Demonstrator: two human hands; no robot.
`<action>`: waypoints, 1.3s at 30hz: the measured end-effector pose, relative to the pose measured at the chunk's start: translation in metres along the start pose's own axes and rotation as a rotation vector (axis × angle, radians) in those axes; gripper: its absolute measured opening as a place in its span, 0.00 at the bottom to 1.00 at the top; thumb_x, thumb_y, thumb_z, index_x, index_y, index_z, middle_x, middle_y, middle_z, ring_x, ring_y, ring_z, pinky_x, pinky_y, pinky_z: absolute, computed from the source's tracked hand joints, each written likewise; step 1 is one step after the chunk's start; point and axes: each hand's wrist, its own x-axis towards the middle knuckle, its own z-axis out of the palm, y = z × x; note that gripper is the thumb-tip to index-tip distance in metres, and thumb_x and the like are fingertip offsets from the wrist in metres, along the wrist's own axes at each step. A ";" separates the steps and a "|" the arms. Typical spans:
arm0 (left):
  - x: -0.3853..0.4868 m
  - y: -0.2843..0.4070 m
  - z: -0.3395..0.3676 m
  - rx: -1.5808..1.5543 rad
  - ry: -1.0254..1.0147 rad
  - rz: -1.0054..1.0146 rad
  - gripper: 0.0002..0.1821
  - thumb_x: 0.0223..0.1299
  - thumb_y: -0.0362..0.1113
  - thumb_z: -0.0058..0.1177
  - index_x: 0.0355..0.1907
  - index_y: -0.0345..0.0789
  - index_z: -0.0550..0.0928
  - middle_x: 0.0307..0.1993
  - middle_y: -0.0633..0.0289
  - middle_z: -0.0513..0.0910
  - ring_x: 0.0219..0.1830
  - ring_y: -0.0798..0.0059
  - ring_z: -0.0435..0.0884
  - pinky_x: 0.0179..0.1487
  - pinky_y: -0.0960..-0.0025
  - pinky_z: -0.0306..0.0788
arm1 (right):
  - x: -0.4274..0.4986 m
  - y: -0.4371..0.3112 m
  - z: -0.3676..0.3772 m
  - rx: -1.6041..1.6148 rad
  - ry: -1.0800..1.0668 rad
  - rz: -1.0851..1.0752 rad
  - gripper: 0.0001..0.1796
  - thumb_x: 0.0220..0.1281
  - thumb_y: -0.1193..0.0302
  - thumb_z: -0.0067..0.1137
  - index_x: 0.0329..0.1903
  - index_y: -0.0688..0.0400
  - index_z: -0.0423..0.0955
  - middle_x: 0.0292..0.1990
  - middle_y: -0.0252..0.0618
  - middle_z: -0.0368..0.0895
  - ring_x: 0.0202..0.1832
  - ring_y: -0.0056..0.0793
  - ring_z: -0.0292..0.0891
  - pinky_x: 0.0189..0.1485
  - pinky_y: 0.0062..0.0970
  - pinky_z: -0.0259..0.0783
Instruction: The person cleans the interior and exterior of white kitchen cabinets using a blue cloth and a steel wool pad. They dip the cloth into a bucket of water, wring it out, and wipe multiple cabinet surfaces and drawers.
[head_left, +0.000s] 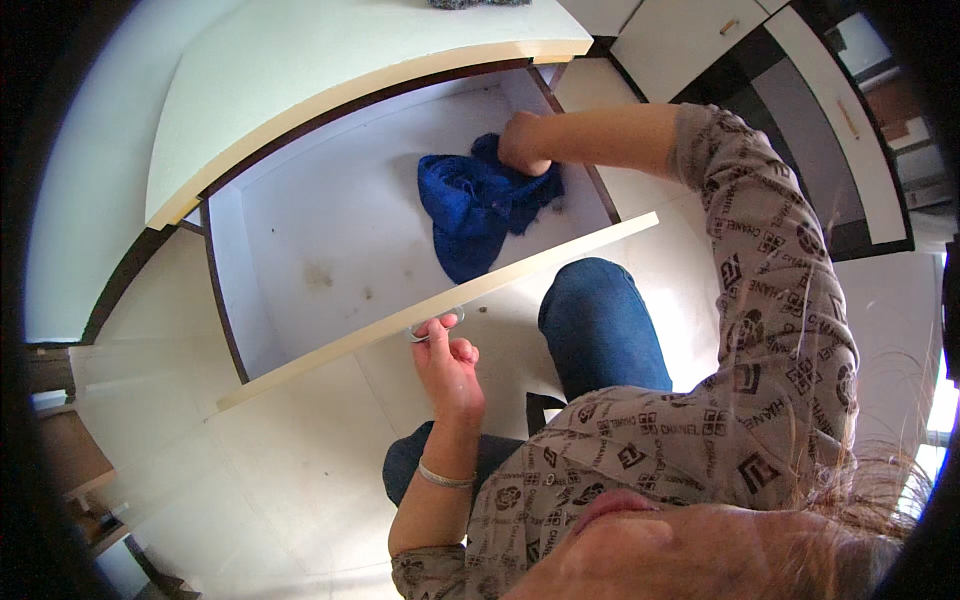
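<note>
A pulled-out drawer (352, 217) with a white interior lies before me. Inside it, near the right side, rests a crumpled dark blue cloth (469, 210). My right hand (525, 142) reaches over the drawer's right wall and bunches the far part of this cloth; its fingertips are hidden. At the outer face of the drawer front (337, 345), the fingers of my left hand (448, 367) hook around a curved metal handle (416, 334). Brownish stains (318, 274) and dark specks mark the drawer bottom around the cloth.
Above the drawer juts a white cabinet top (360, 45) with a dark, fuzzy item (480, 3) at its far edge. My jeans-clad knee (600, 322) is close to the drawer front. White cabinets (690, 45) stand at the upper right. Pale tiles (277, 465) cover the floor.
</note>
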 end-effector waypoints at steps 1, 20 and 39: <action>0.000 0.000 0.000 0.029 0.001 0.007 0.05 0.65 0.38 0.40 0.37 0.41 0.68 0.34 0.68 0.74 0.16 0.86 0.63 0.22 0.79 0.59 | -0.009 0.000 -0.003 0.075 0.068 0.084 0.16 0.51 0.69 0.56 0.45 0.52 0.77 0.46 0.44 0.77 0.48 0.41 0.73 0.52 0.46 0.67; 0.002 -0.003 0.004 -0.001 0.025 0.023 0.05 0.65 0.40 0.41 0.36 0.41 0.66 0.35 0.68 0.74 0.17 0.85 0.63 0.22 0.78 0.58 | -0.053 -0.050 -0.001 0.589 0.189 -0.064 0.21 0.58 0.66 0.50 0.52 0.64 0.68 0.59 0.55 0.58 0.57 0.50 0.62 0.56 0.46 0.64; 0.002 -0.006 0.002 -0.002 0.017 0.045 0.04 0.65 0.38 0.39 0.36 0.42 0.66 0.33 0.70 0.72 0.15 0.87 0.59 0.20 0.79 0.55 | -0.055 -0.021 -0.022 0.764 0.251 0.092 0.27 0.61 0.48 0.43 0.48 0.58 0.72 0.46 0.51 0.74 0.50 0.47 0.68 0.50 0.43 0.66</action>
